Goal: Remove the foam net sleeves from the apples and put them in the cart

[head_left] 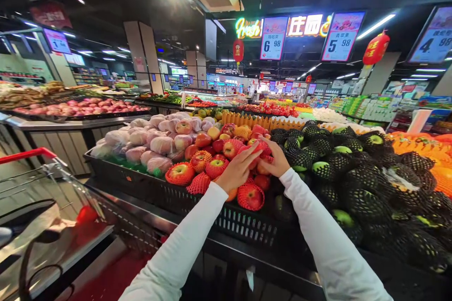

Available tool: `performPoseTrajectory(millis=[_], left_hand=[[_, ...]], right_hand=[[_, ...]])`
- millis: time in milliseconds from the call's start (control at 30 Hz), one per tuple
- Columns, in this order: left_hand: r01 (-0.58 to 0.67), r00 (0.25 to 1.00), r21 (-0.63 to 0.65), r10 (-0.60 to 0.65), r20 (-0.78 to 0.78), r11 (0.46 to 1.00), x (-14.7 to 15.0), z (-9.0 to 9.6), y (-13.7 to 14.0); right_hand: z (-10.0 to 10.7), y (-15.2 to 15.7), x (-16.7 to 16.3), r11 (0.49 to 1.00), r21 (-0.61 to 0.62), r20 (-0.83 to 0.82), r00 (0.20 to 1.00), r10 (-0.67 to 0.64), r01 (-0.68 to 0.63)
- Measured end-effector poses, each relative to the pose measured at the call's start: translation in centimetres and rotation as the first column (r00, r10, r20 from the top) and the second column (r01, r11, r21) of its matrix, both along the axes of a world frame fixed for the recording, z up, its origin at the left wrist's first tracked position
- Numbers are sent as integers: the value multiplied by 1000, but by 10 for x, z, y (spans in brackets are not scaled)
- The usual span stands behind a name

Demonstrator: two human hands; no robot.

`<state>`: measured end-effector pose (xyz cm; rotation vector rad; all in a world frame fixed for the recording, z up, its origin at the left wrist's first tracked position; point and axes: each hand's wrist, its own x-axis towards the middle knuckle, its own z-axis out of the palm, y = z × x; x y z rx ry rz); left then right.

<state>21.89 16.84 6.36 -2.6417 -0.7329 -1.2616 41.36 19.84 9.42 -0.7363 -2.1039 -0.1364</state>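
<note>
Both hands are reaching into the pile of red apples at the centre of the frame. The left hand (237, 169) is lying over the fruit with its fingers (251, 153) stretched out flat and close together, pressing lightly on a netted apple (260, 146) rather than closing round it. The right hand (276, 160) is coming in from the other side, its fingers curled against the same apple, so the fruit is sitting cupped between the two palms at the top of the heap; I cannot tell whether it is actually being lifted. Both arms are wearing white sleeves (318, 225).

The apples are wearing red foam nets, seemingly to keep them from bruising one another in the stack, and they are resting in a black slotted crate (197, 204) that is tilting the display toward the shopper. Right of the hands, green fruit in black nets (353, 169) is filling the next bin. Toward the left centre, pale wrapped fruit (155, 143) is lying heaped in the same way.

At the lower left a shopping cart with a red handle (28, 154) is standing just beside the display. Price signs (272, 37) are hanging in the upper right of the frame.
</note>
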Motion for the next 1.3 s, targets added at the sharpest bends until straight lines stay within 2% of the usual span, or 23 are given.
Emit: performPoseTrajectory(millis=[100, 167, 267, 367, 500, 600, 667, 700, 767, 833, 933, 1067, 1200, 1300], left_hand=[[120, 991, -68, -116, 62, 990, -7, -1, 1], [134, 983, -61, -125, 136, 989, -8, -2, 3], [11, 935, -72, 15, 354, 997, -10, -4, 8], [-49, 859, -194, 141, 493, 980, -15, -7, 10], [44, 885, -315, 109, 453, 948, -20, -6, 11], [26, 921, -329, 105, 375, 944, -19, -4, 11], [-1, 933, -307, 111, 341, 952, -18, -4, 11], [-8, 938, -295, 109, 329, 956, -18, -5, 12], [1, 948, -285, 90, 306, 959, -17, -5, 12], [18, 958, -286, 66, 281, 958, -17, -6, 12], [24, 968, -281, 48, 248, 959, -17, -5, 10], [42, 975, -243, 14, 223, 969, -17, -4, 10], [61, 972, -241, -3, 233, 969, -17, -5, 13], [66, 971, -284, 4, 238, 956, -16, -6, 12]], right_hand=[[-1, -2, -9, 997, -71, 25, 999, -32, 34], [0, -4, -10, 991, -100, -47, 995, -93, 88], [2, -4, -6, 979, -108, -258, 946, -196, 173], [2, 0, 0, 973, -131, -486, 843, -231, 191], [-3, 14, 6, 971, -185, -694, 680, -236, 148], [-5, 21, 7, 960, -273, -763, 592, -259, 67], [-4, 22, 7, 918, -377, -805, 534, -257, -126], [-3, 20, 7, 880, -401, -834, 500, -234, -256], [0, 16, 5, 790, -370, -895, 417, -161, -488], [3, 11, 4, 714, -322, -929, 351, -113, -622], [5, 6, 1, 631, -327, -936, 333, -113, -704], [5, 2, -5, 547, -398, -917, 338, -213, -737], [8, -2, -10, 503, -374, -927, 297, -229, -779], [11, -6, -10, 444, -388, -921, 329, -207, -808]])
